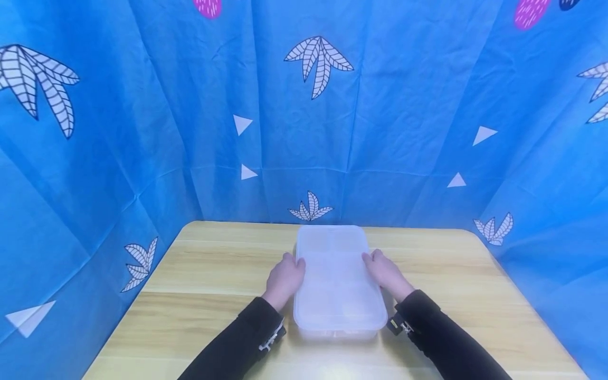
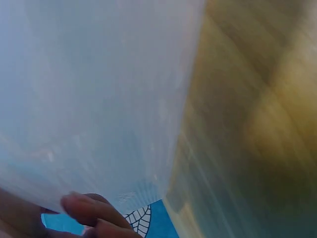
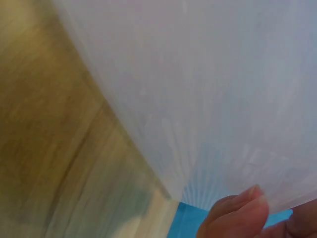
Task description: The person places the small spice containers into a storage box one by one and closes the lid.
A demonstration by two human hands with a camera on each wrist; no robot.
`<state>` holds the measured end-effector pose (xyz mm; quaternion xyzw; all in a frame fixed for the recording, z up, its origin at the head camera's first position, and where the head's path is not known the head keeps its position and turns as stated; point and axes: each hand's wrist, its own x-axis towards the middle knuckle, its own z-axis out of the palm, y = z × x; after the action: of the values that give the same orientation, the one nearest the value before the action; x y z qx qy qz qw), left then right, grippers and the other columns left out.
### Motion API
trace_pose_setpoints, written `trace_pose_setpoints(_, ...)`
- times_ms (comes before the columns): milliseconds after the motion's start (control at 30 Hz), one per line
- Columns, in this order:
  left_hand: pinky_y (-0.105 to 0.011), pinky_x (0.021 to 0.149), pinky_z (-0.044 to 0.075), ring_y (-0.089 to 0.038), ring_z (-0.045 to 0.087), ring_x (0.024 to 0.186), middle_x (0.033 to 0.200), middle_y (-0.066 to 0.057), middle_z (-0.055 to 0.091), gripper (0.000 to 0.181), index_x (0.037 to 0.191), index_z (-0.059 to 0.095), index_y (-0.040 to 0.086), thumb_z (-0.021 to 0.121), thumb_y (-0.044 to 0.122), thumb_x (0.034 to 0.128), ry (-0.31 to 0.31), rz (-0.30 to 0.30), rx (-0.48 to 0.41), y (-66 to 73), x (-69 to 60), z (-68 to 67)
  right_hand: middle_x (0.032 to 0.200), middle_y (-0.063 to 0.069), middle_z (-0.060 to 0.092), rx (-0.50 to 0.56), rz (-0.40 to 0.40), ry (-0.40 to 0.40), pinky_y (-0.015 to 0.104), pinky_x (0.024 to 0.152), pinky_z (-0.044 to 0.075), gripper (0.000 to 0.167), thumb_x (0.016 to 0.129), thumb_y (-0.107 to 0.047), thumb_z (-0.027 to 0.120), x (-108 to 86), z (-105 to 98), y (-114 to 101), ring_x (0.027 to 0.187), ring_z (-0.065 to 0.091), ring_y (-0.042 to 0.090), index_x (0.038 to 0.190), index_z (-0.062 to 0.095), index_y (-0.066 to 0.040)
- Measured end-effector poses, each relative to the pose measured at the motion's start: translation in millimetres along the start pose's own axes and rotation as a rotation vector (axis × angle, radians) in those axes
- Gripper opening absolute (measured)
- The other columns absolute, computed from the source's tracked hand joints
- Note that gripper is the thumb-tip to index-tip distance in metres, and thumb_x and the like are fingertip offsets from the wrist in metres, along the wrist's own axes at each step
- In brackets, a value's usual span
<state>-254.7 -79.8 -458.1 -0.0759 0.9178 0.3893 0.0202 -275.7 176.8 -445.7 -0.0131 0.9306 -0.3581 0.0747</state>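
Observation:
A translucent white plastic box with a lid (image 1: 338,287) is over the middle of the table, its long sides running away from me. Faint dividing lines show through the lid. My left hand (image 1: 285,277) grips the left long side, thumb at the lid's edge. On the opposite side my right hand (image 1: 387,273) holds the box the same way. In the left wrist view the box wall (image 2: 99,99) fills much of the picture, with curled fingers (image 2: 91,210) at its far end. The right wrist view shows fingers (image 3: 237,213) against the box's side. What is inside is unclear.
The light wooden table (image 1: 214,269) has rounded far corners. A blue curtain (image 1: 399,105) with leaf and triangle prints hangs around its back and sides. Dark sleeves (image 1: 237,338) cover both forearms, and a small device (image 1: 273,338) is strapped at the left wrist.

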Motion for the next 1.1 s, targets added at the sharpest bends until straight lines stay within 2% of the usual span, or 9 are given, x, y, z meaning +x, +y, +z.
trace_pose_setpoints(100,-0.047,0.080,0.054,-0.033,0.063,0.096,0.118,-0.020,0.064,0.055,0.137,0.049,-0.005,0.035,0.038,0.1067,-0.001,0.003,0.023,2.5,2.0,0.9,0.113,0.030,0.059,-0.070,-0.019,-0.005,0.050,0.080,0.057,0.057,0.109,-0.037,0.027,2.8,0,0,0.099,0.063,0.042,0.129,0.043,0.015)
trace_pose_setpoints(233,-0.053,0.091,0.052,-0.039,0.062,0.109,0.124,-0.021,0.064,0.055,0.135,0.053,-0.003,0.031,0.039,0.1081,-0.007,0.027,0.052,-0.7,2.0,2.9,0.125,0.033,0.057,-0.102,-0.017,-0.002,0.058,0.093,0.052,0.061,0.110,-0.036,0.022,2.2,5,3,0.113,0.058,0.049,0.137,0.043,0.015)
trace_pose_setpoints(333,-0.054,0.095,0.051,-0.041,0.061,0.114,0.124,-0.021,0.064,0.056,0.135,0.054,-0.004,0.029,0.039,0.1088,-0.018,0.045,0.035,-2.7,2.7,4.1,0.124,0.031,0.058,-0.097,-0.016,0.001,0.058,0.094,0.052,0.061,0.110,-0.036,0.021,2.6,6,5,0.112,0.059,0.048,0.137,0.045,0.013)
trace_pose_setpoints(500,-0.057,0.100,0.048,-0.041,0.058,0.120,0.125,-0.022,0.063,0.058,0.137,0.051,-0.005,0.027,0.040,0.1097,-0.051,0.051,-0.046,-8.0,6.3,6.5,0.130,0.034,0.054,-0.087,-0.047,0.006,0.059,0.098,0.049,0.063,0.111,-0.035,0.018,4.9,7,8,0.117,0.056,0.050,0.138,0.042,0.016)
trace_pose_setpoints(733,-0.055,0.097,0.049,-0.038,0.060,0.113,0.113,-0.017,0.065,0.058,0.134,0.054,-0.005,0.025,0.040,0.1099,-0.069,0.072,-0.088,-11.9,8.8,7.1,0.123,0.031,0.059,-0.055,-0.058,0.011,0.057,0.096,0.050,0.064,0.111,-0.036,0.018,7.3,9,10,0.111,0.059,0.047,0.135,0.046,0.017)
trace_pose_setpoints(1100,-0.054,0.098,0.048,-0.036,0.061,0.109,0.106,-0.014,0.064,0.056,0.131,0.055,-0.005,0.025,0.037,0.1104,-0.088,0.121,-0.139,-16.1,9.5,6.6,0.119,0.029,0.061,-0.031,-0.083,0.006,0.056,0.095,0.051,0.063,0.111,-0.036,0.020,9.0,9,13,0.110,0.060,0.045,0.133,0.046,0.017)
